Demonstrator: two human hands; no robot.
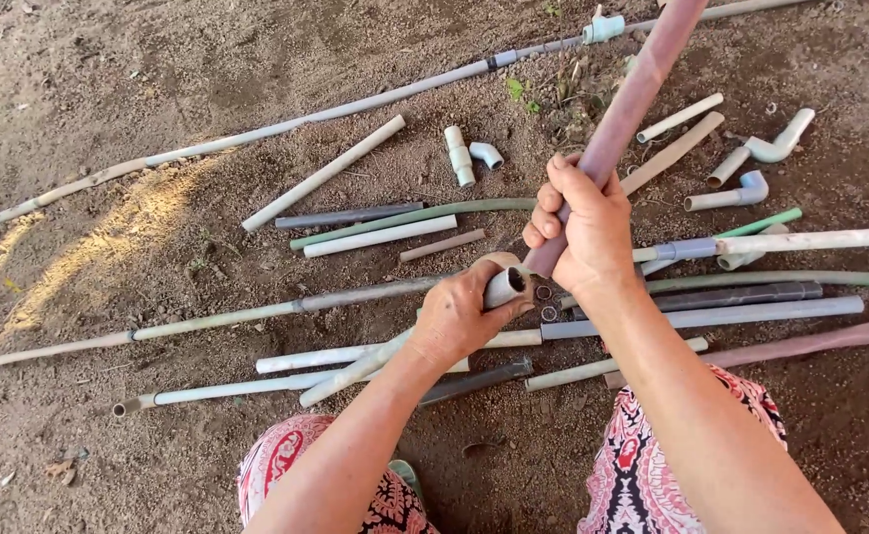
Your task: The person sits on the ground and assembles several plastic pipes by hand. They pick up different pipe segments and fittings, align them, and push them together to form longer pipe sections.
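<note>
Two pipes are in your grip, one to each hand. Your right hand [585,222] is wrapped tight around the lower part of a long pinkish pipe [632,99], which slants up and away toward the top edge of the ground in view. Your left hand [459,316] is closed around a pale white pipe [355,369] just behind its open end [516,282], and the rest of it trails down to the lower left over your knee.

The two ends sit close together, almost touching, right between your fists. If you push them toward each other off line, I judge the rim could skid past and pinch the fingers [545,213] of your right hand, since they curl right beside the joint. The pinkish pipe is long and held only near its bottom, so its far end could swing and knock the white elbow fittings [766,148] near the upper right.

Around your hands the dirt [157,89] carries many loose pipes: grey, green and white lengths lie across the middle, and small rings [547,304] rest just under your fists. Dropping either pipe could scatter those rings into the soil. Grit in the open end might also spoil the fit.
</note>
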